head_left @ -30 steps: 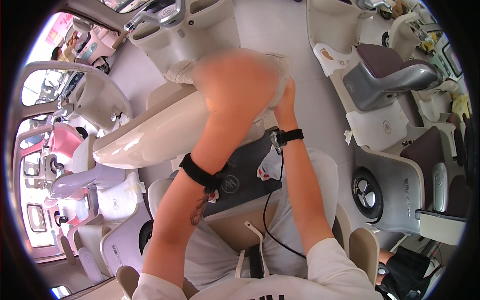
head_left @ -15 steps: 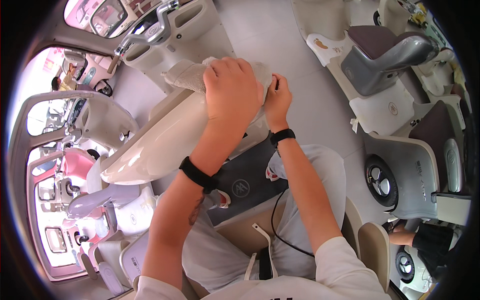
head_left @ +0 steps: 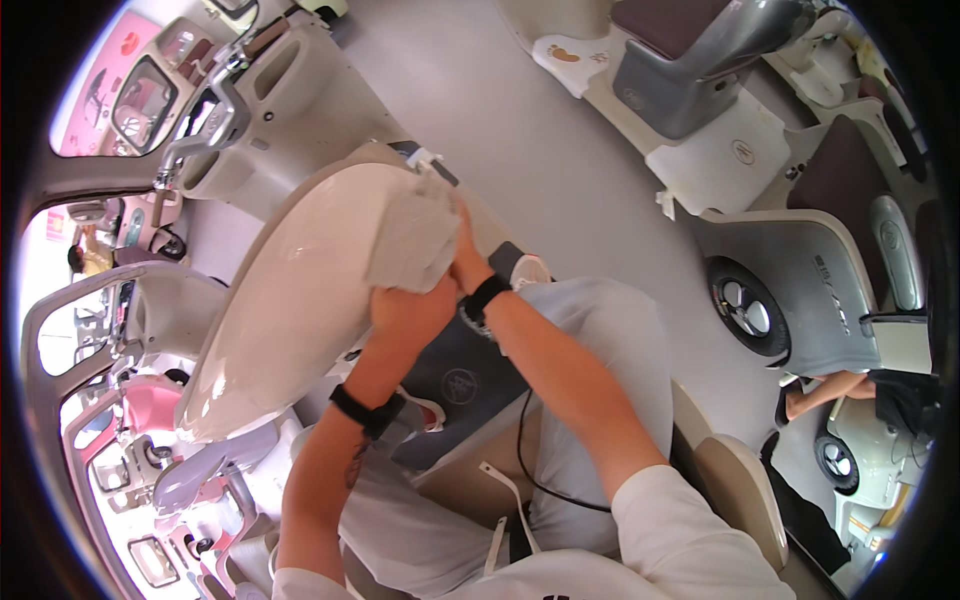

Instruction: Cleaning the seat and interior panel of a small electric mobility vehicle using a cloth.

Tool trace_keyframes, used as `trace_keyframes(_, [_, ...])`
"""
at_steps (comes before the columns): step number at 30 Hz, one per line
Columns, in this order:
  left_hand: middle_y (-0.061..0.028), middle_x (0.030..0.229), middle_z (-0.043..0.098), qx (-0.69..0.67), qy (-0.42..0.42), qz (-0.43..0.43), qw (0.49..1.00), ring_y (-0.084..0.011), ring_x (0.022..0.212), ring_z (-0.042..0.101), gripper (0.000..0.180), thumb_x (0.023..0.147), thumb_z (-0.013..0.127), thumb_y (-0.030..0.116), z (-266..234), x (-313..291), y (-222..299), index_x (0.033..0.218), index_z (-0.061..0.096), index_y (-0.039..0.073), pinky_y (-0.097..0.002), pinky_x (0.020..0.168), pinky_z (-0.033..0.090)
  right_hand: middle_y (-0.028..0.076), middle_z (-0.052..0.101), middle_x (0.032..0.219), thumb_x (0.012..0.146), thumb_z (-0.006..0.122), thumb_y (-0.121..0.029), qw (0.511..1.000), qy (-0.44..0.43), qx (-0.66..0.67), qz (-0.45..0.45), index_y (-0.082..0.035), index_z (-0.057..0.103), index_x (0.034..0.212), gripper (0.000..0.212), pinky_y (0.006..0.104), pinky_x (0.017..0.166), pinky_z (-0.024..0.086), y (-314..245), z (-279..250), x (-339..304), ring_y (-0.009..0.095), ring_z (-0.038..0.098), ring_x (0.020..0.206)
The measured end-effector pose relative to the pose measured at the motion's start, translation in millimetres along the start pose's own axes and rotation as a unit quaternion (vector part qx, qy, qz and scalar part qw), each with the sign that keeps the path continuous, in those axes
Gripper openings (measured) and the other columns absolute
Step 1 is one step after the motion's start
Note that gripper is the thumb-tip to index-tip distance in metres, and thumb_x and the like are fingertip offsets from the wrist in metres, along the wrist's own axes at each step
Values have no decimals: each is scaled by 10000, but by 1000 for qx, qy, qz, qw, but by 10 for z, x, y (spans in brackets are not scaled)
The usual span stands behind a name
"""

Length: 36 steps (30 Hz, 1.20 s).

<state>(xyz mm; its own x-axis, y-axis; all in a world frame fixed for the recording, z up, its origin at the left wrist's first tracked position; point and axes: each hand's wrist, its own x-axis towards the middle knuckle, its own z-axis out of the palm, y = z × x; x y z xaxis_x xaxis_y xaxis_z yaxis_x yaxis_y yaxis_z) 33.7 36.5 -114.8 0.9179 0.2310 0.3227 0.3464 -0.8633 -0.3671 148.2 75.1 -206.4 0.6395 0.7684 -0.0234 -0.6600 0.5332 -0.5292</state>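
Note:
A beige-grey cloth (head_left: 415, 237) lies against the right end of a large glossy cream curved panel (head_left: 285, 275). My left hand (head_left: 413, 315) is closed at the cloth's near edge, gripping it. Along the cloth's right edge is my right hand (head_left: 466, 250), its fingers partly hidden by the cloth but seemingly closed on it. Both wrists wear black bands. Below my hands is a dark grey floor mat (head_left: 460, 385) with a round emblem, where one of my shoes rests.
A cream scooter front with a silver handlebar (head_left: 210, 125) stands at the far left. To the right are grey and cream scooters with a brown seat (head_left: 850, 185) and a black wheel (head_left: 745, 305). Another person's leg (head_left: 830, 390) shows at the right edge. A black cable (head_left: 545, 480) crosses my lap.
Both hands have come nearer and left with the cloth, from the panel's top edge to its right end. The cloth, bunched before, now spreads flatter. The whole view has shifted.

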Motion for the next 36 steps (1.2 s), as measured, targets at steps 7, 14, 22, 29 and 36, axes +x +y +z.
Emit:
trace_keyframes(7, [-214, 1378, 568, -67, 108, -60, 990, -405, 1226, 571, 426, 823, 616, 22, -526, -415, -257, 1246, 617, -35, -481, 1045, 442, 162, 514, 1443, 976, 513, -128, 859, -96, -385, -322, -72, 471, 1449, 478, 371, 1126, 353, -350, 697, -274, 294, 473, 1352])
trace_keyframes(14, [-144, 1373, 601, -163, 60, -51, 983, -372, 1278, 556, 499, 814, 549, -99, -145, -856, -161, 1273, 641, 73, -477, 1100, 404, 173, 482, 1477, 1023, 459, -139, 915, -86, -319, -233, -55, 460, 1459, 444, 364, 1150, 328, -215, 323, -252, 302, 442, 1384])
trace_keyframes(22, [-238, 1337, 600, -189, 217, -97, 953, -448, 1234, 580, 506, 829, 427, -111, -1212, -843, -912, 1293, 586, 12, -490, 1039, 454, 181, 525, 1371, 912, 567, -147, 775, -203, -458, -386, -24, 544, 1329, 436, 418, 1155, 305, -685, 1627, -638, 326, 425, 1365])
trace_keyframes(29, [-210, 1340, 589, -348, -32, -309, 885, -330, 1249, 547, 450, 997, 410, 189, -1787, -902, -1687, 1369, 517, -41, -390, 1093, 361, 94, 720, 802, 871, 551, -351, 541, -291, -762, -204, -127, 769, 788, 323, 419, 807, 456, -904, 2341, -709, 318, 687, 911])
trace_keyframes(36, [-157, 1427, 522, -320, -207, -346, 857, -238, 1325, 453, 556, 1083, 362, 401, -1525, -1103, -2545, 1434, 476, -16, -332, 1140, 287, 107, 741, 808, 802, 582, -370, 578, -309, -730, -194, -133, 782, 791, 310, 402, 662, 501, -932, 2454, -579, 287, 716, 781])
